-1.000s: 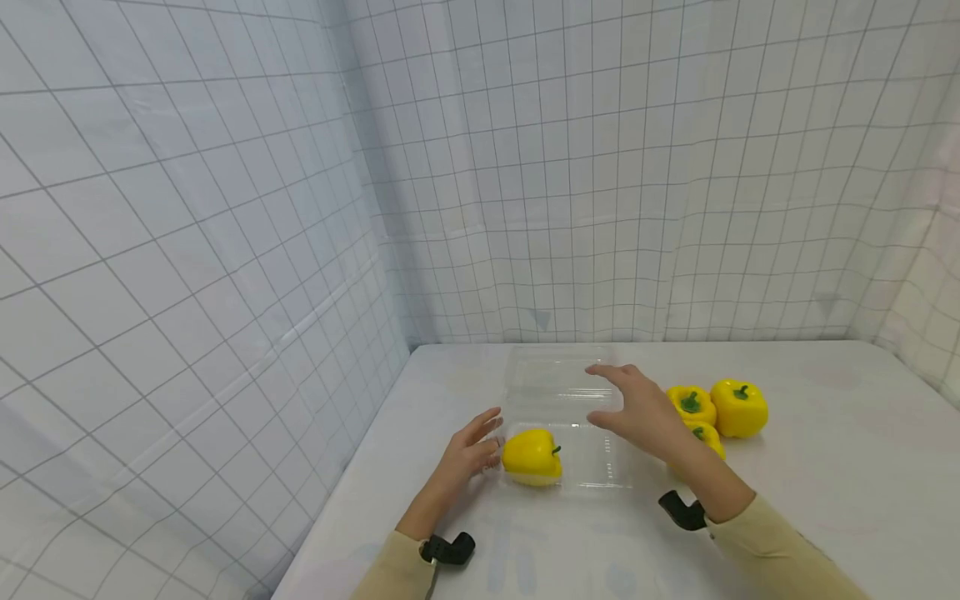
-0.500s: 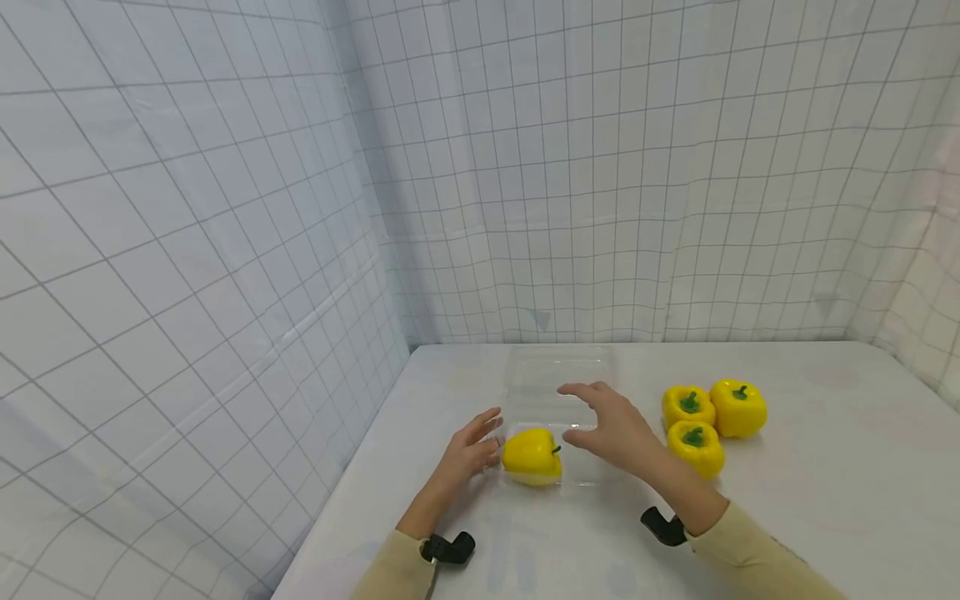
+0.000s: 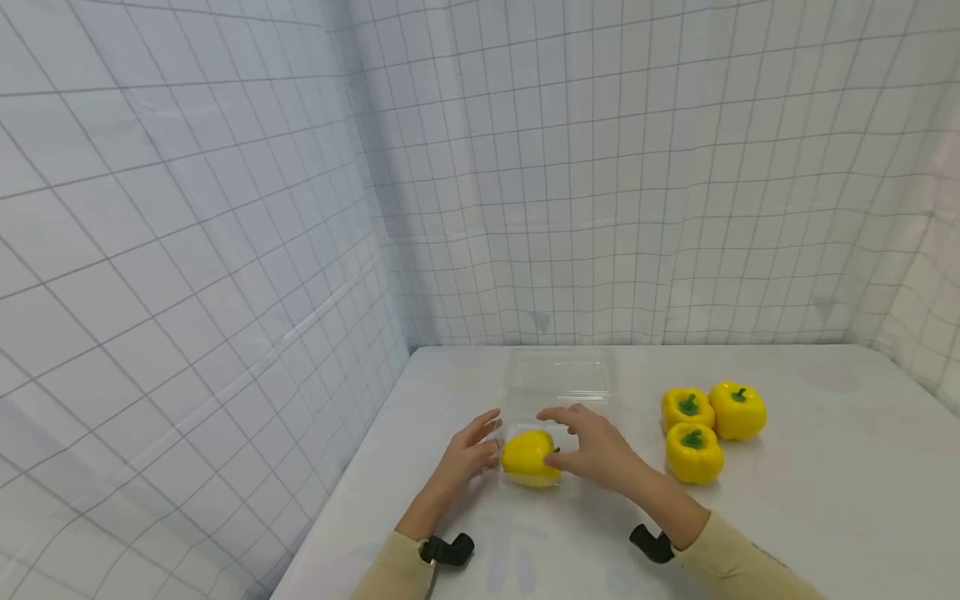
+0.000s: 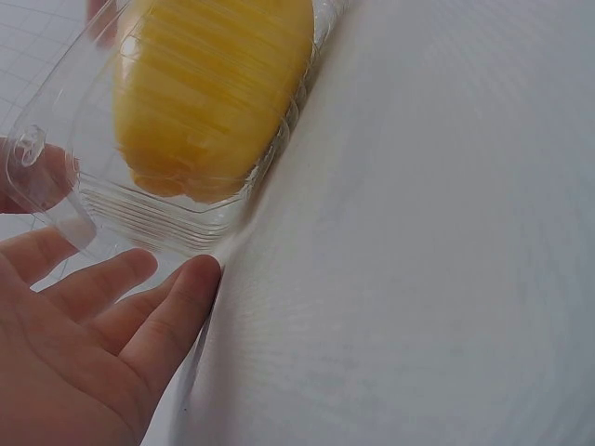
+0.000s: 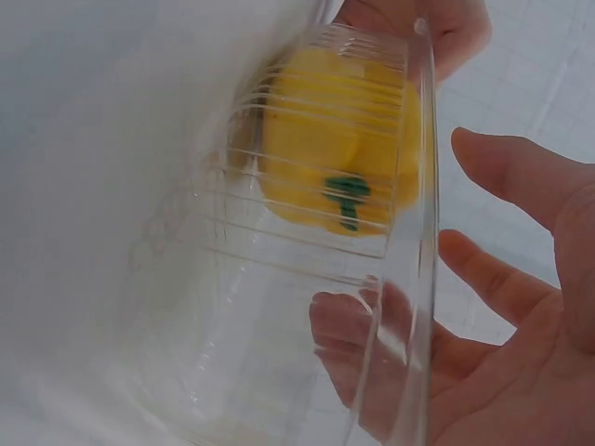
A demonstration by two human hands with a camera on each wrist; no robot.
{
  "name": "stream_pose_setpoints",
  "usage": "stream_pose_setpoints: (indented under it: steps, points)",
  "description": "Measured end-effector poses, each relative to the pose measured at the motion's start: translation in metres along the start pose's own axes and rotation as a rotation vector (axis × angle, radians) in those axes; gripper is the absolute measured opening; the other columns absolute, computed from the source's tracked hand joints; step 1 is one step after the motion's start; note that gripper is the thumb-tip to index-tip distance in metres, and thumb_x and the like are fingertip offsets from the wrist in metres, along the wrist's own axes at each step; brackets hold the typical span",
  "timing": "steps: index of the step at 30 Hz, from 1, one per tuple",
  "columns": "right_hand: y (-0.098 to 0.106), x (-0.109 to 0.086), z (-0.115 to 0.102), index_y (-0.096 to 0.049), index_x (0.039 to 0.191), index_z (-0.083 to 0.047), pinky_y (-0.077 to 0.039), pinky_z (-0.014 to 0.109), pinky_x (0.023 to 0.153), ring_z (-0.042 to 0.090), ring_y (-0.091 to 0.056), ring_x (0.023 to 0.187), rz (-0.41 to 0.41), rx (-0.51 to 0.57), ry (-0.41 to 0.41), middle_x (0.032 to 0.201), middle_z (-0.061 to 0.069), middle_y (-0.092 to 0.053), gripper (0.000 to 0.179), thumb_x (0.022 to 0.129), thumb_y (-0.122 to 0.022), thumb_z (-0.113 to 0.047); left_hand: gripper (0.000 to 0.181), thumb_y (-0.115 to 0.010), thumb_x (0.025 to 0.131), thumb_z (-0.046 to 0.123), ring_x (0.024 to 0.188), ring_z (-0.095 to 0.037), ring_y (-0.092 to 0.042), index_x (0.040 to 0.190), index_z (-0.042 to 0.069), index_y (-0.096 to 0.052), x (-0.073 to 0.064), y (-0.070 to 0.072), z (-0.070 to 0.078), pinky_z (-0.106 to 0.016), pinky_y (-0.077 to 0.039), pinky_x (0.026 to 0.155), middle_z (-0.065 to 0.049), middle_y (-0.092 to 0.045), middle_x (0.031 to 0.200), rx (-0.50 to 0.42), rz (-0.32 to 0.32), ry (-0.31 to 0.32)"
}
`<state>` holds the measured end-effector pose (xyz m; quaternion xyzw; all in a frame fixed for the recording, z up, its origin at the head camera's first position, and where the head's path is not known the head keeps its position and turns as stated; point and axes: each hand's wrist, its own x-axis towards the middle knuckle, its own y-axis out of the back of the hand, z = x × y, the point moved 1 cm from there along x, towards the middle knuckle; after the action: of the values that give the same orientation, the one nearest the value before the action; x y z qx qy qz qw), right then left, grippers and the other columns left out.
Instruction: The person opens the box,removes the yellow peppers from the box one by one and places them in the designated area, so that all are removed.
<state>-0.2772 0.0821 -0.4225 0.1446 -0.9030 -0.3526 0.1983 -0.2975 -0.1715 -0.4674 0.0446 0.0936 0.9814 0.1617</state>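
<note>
A yellow bell pepper (image 3: pixel 525 457) with a green stem lies on its side in the left part of a clear plastic clamshell container (image 5: pixel 270 325). The container's clear lid (image 3: pixel 558 377) is folded back toward the far wall. At the left end, my left hand (image 3: pixel 463 457) rests its fingertips against the ribbed plastic, fingers loosely bent. Above the container, my right hand (image 3: pixel 596 454) hovers with thumb and fingers spread apart, its thumb overlapping the pepper's stem end in the head view. Some of its fingers show through the plastic in the right wrist view. Nothing is in its grasp.
Three more yellow bell peppers stand grouped right of the container: a near one (image 3: pixel 694 454), a left one (image 3: pixel 687 407) and a right one (image 3: pixel 738 411). A white table (image 3: pixel 825 500) carries everything. Grid-patterned curtains (image 3: pixel 600 208) enclose its back and sides.
My right hand has moved left, from the container's right side to the pepper's stem end, uncovering the near pepper of the group. The left hand and the pepper in the container have stayed put.
</note>
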Motion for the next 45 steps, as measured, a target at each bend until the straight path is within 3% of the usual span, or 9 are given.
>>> stream_pose_setpoints:
  steps: [6, 19, 30, 45]
  points:
    - [-0.01, 0.0, 0.003, -0.063, 0.134, -0.026, -0.055, 0.044, 0.083, 0.029, -0.061, 0.106, -0.036, 0.003, 0.011, 0.123, 0.002, -0.062, 0.055, 0.083, -0.083, -0.031, 0.058, -0.049, 0.102, 0.015, 0.134, -0.041, -0.046, 0.158, 0.01, -0.032, 0.0, 0.0, 0.0, -0.048, -0.049, 0.099, -0.021, -0.034, 0.158, -0.002, 0.007, 0.011]
    - [-0.018, 0.005, 0.011, -0.059, 0.137, -0.014, -0.053, 0.041, 0.083, 0.023, -0.061, 0.1, -0.07, 0.027, -0.015, 0.129, 0.004, -0.063, 0.061, 0.085, -0.081, -0.036, 0.058, -0.049, 0.102, 0.013, 0.136, -0.043, -0.044, 0.157, 0.007, -0.031, 0.001, 0.001, 0.0, -0.047, -0.049, 0.099, -0.023, -0.034, 0.158, -0.008, -0.008, -0.009]
    - [-0.018, 0.005, 0.011, -0.056, 0.141, -0.015, -0.054, 0.034, 0.074, 0.017, -0.06, 0.089, -0.114, 0.092, -0.117, 0.123, 0.008, -0.064, 0.067, 0.083, -0.081, -0.039, 0.059, -0.052, 0.102, 0.017, 0.134, -0.039, -0.046, 0.157, 0.01, -0.033, 0.002, 0.002, -0.004, -0.045, -0.049, 0.098, -0.021, -0.035, 0.158, -0.002, -0.005, -0.006]
    - [-0.018, 0.007, 0.012, -0.057, 0.138, -0.019, -0.056, 0.035, 0.075, 0.018, -0.063, 0.092, -0.137, 0.13, -0.169, 0.122, 0.008, -0.064, 0.066, 0.081, -0.083, -0.04, 0.059, -0.052, 0.102, 0.016, 0.134, -0.041, -0.046, 0.157, 0.008, -0.033, 0.003, 0.002, -0.006, -0.046, -0.049, 0.099, -0.021, -0.036, 0.157, 0.019, -0.002, -0.015]
